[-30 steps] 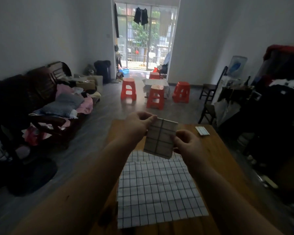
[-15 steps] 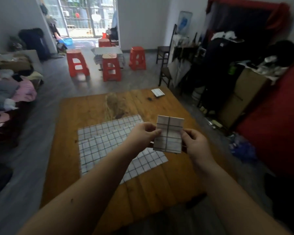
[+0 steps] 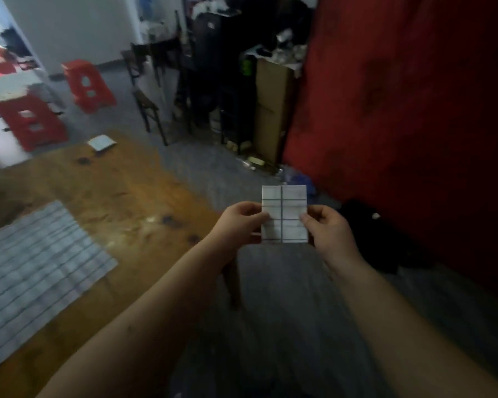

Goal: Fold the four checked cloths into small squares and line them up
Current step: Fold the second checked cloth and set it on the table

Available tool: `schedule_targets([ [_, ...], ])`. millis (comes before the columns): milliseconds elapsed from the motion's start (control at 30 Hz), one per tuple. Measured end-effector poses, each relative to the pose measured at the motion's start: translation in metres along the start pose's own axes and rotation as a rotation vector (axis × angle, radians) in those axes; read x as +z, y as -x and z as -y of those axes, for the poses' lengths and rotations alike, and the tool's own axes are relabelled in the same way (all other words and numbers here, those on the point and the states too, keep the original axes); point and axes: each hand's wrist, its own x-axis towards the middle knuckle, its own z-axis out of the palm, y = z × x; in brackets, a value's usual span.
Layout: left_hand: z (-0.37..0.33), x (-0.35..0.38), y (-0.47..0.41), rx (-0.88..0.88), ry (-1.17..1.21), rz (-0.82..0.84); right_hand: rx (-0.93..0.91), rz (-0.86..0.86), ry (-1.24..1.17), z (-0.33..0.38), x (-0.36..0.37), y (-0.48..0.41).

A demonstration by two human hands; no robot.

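I hold a small folded checked cloth (image 3: 284, 214) upright in the air, beyond the right edge of the wooden table (image 3: 133, 202). My left hand (image 3: 239, 222) pinches its left edge and my right hand (image 3: 327, 229) pinches its right edge. Unfolded checked cloths (image 3: 32, 271) lie flat and overlapping at the table's left side, blurred. Another small folded cloth (image 3: 101, 142) lies at the table's far edge.
Red plastic stools (image 3: 88, 84) stand on the grey floor beyond the table. A dark chair (image 3: 147, 104) and a tall cardboard box (image 3: 273, 110) stand behind it. A large red covered piece (image 3: 400, 110) fills the right side.
The view has swung right, so the table and flat cloths have slid left. Both hands keep pinching the folded cloth, which now hangs over the floor past the table's right edge.
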Motion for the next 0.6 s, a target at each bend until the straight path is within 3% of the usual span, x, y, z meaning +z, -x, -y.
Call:
schedule_targets([
  [267, -0.031, 0.143, -0.091, 0.001, -0.016, 0.132, 0.084, -0.218, -0.057, -0.023, -0.126, -0.080],
  [600, -0.072, 0.167, -0.274, 0.083, 0.015, 0.128, 0.065, -0.221, -0.012, 0.000, -0.131, -0.260],
])
